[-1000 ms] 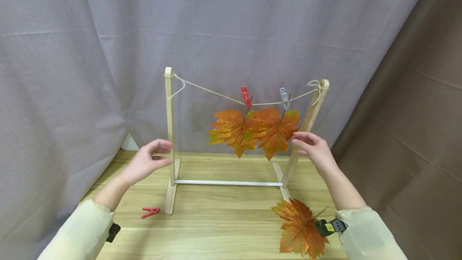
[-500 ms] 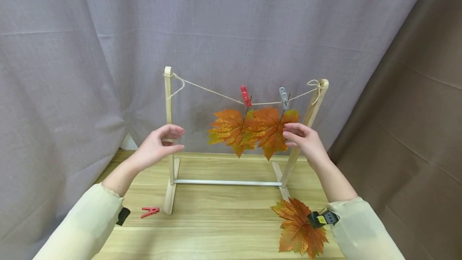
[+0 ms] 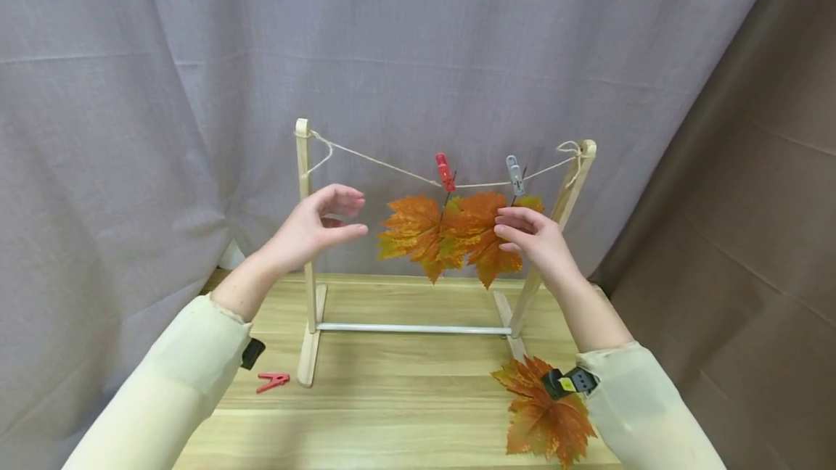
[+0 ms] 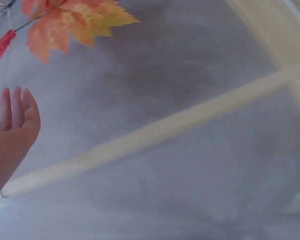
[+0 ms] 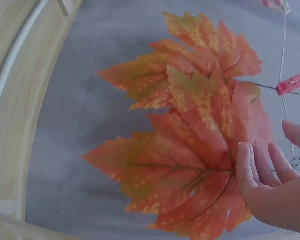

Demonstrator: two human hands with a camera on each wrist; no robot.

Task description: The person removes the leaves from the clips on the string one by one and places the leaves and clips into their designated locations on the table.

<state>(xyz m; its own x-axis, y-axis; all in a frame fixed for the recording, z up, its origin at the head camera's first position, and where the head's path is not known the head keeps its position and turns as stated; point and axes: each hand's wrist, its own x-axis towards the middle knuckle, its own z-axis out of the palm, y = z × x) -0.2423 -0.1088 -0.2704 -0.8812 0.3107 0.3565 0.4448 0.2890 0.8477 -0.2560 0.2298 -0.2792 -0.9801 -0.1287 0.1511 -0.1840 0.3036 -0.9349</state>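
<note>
The left hand (image 3: 312, 233), fingers parted, holds nothing; lifting could snag the string (image 3: 385, 164) above them; rightward hangs the left leaf (image 3: 413, 232); the right hand (image 3: 539, 244), fingers loosely extended before the right leaf (image 3: 482, 222), contact unclear, could knock it from the grey peg (image 3: 515, 175) above them

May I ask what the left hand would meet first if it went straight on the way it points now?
Probably the leaf hanging from the red clothespin, though depth is unclear and the left hand might pass it.
</note>
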